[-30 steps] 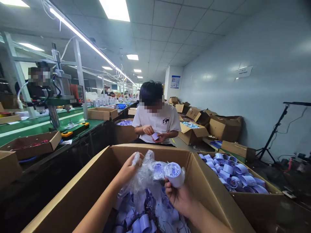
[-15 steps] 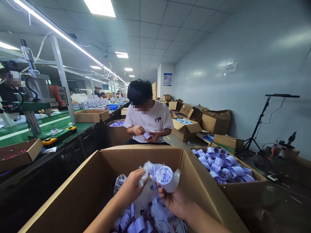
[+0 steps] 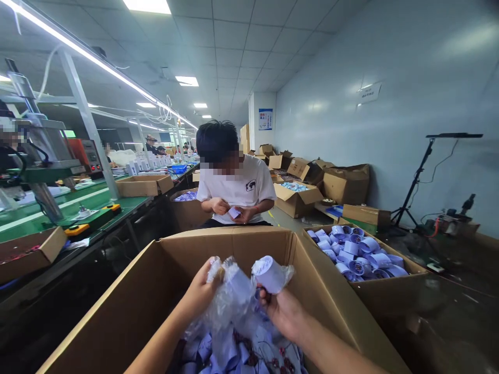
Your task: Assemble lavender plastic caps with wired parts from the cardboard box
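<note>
Over a large open cardboard box [image 3: 113, 301], both of my hands are closed on things. My left hand [image 3: 202, 292] pinches a crumpled clear plastic bag [image 3: 220, 311], and a pale cylindrical part shows through its film. In my right hand [image 3: 286, 311] is a white plastic cylindrical housing [image 3: 268, 275], tilted, with clear film bunched around its side. The two are close together, and I cannot tell whether the bags touch. Below, in the box, lie several white cylindrical parts [image 3: 206, 345], more clear film and dark red wires [image 3: 283, 361].
A person [image 3: 236, 187] sits across the box, holding a small white part. To the right is a carton of white cylinders [image 3: 358, 254]. On the left runs a green workbench [image 3: 136, 205] with a press machine [image 3: 42, 140]. Behind stand cartons [image 3: 298, 197] and a tripod [image 3: 415, 187].
My left hand has moved left and pulled the plastic bag away from the right hand's housing. The housing has tipped, so its grille end no longer faces me. The view has shifted slightly.
</note>
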### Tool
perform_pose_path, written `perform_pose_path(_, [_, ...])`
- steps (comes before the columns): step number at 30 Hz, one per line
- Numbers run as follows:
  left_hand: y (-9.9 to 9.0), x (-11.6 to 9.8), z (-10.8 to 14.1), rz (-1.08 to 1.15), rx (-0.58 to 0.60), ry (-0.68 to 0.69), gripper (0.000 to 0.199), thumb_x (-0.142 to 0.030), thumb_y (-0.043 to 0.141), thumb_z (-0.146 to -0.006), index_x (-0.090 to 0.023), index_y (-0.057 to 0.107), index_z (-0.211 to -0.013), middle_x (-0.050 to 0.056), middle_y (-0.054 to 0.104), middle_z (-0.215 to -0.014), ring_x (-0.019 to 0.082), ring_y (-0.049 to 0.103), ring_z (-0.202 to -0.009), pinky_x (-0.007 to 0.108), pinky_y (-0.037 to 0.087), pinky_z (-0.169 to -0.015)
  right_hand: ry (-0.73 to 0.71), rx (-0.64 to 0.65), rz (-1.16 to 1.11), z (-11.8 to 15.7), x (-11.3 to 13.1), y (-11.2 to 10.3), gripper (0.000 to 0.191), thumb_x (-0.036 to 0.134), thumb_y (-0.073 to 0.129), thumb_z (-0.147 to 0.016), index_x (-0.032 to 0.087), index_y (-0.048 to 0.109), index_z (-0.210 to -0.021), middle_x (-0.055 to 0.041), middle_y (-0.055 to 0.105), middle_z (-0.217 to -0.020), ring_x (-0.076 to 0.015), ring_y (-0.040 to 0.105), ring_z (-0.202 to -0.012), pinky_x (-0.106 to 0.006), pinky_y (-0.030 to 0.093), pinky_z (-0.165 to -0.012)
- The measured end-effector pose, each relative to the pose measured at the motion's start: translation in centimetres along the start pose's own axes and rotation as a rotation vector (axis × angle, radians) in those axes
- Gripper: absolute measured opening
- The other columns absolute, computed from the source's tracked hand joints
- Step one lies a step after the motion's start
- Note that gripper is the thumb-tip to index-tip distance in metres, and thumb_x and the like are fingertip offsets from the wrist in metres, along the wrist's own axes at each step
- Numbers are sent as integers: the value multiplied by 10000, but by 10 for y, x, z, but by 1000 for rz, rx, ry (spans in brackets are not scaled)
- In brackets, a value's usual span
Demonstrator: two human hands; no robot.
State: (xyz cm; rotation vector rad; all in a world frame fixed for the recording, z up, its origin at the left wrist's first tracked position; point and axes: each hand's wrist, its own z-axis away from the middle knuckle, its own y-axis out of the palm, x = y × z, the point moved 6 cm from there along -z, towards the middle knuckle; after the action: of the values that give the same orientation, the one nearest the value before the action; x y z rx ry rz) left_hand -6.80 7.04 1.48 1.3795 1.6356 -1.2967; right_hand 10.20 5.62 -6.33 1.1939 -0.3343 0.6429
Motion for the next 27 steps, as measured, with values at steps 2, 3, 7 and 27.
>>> perform_pose_path(2, [10, -4, 6, -73, 115, 49, 291, -479, 551, -783, -189, 549, -770, -7, 571, -703, 134, 514, -647, 237, 449, -638, -20, -25, 39, -1, -2, -3, 197, 140, 715, -427, 184, 549, -523, 11, 621, -491, -76, 495, -431, -180, 372, -424])
perform_pose_path(3, [16, -6, 9, -110, 171, 77, 251, -434, 572, -777, -190, 576, -833, 11, 615, -773, 149, 549, -710, 243, 458, -685, -26, -17, 60, -1, -4, -2, 204, 159, 724, -419, 184, 563, -541, 15, 619, -495, -78, 489, -436, -186, 368, -429])
perform_pose_path(7, [37, -10, 18, -190, 330, 120, 317, -336, 606, -754, -204, 603, -1042, 42, 683, -982, 190, 599, -889, 263, 444, -821, -52, 57, 184, 2, -15, 1, 222, 250, 727, -442, 184, 586, -600, 44, 581, -487, -72, 451, -436, -195, 324, -432])
perform_pose_path(27, [-8, 8, 13, -87, 247, -419, 350, -452, 707, -544, -182, 487, -570, -69, 423, -525, 79, 365, -469, 194, 284, -453, 5, 88, 1312, -20, 20, -47, 216, -7, 506, -418, 198, 526, -354, 48, 458, -356, -144, 500, -542, -273, 347, -591])
